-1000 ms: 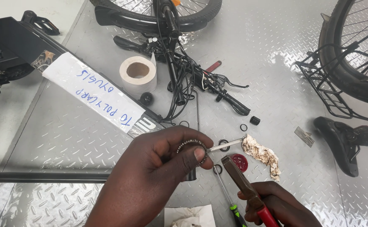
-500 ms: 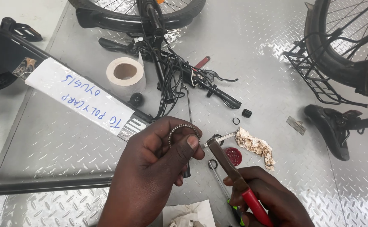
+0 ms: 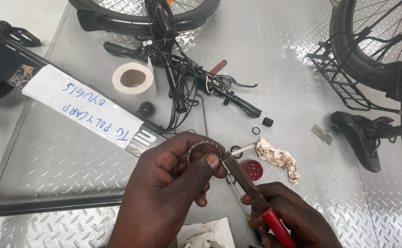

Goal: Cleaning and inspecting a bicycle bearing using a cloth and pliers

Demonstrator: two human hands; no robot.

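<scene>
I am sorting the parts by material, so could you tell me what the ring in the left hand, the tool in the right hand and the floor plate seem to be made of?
Ring: likely steel, dull grey, beaded like a bearing cage.
Tool: dark, rust-tinged metal; red handle, probably plastic.
Floor plate: bright metal, raised tread pattern, perhaps aluminium.

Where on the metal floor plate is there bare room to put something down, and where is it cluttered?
Bare: the grey tread-plate floor between the white paper label and the dark metal bar at lower left; also the stretch between the black handlebar grip and the black wire rack. Crowded: around the bearing ring in the left hand, with the red cap, crumpled rag and black O-rings.
</scene>
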